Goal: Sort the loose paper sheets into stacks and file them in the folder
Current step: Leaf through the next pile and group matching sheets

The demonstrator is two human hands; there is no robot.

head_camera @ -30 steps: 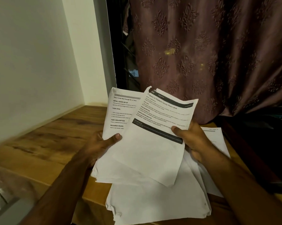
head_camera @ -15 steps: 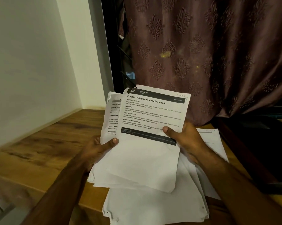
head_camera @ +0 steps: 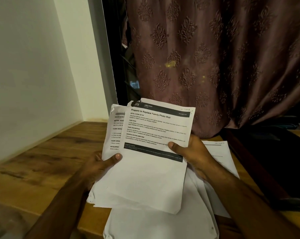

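Above the near edge of the tabletop I am holding up a small bundle of paper sheets, with the printed sheet headed "Prepare to Replace Family Photo Wall" on top and facing me. My left hand grips the bundle at its left edge, thumb pressed across the front and fingers curled behind, while my right hand pinches the top sheet at its right edge, thumb on the dark band of print. A second printed page peeks out behind the top one on the left. More loose sheets lie flat beneath my hands, hanging a little over the near edge, and another page rests under my right wrist toward the right edge. Paper like this is, I judge, light, floppy and slightly creased, so it will droop and slide apart unless held at opposite edges; gripping mid-height on both sides, as I do now, should keep it flat enough to read and square up. I cannot see any folder. A patterned curtain hangs behind the tabletop.
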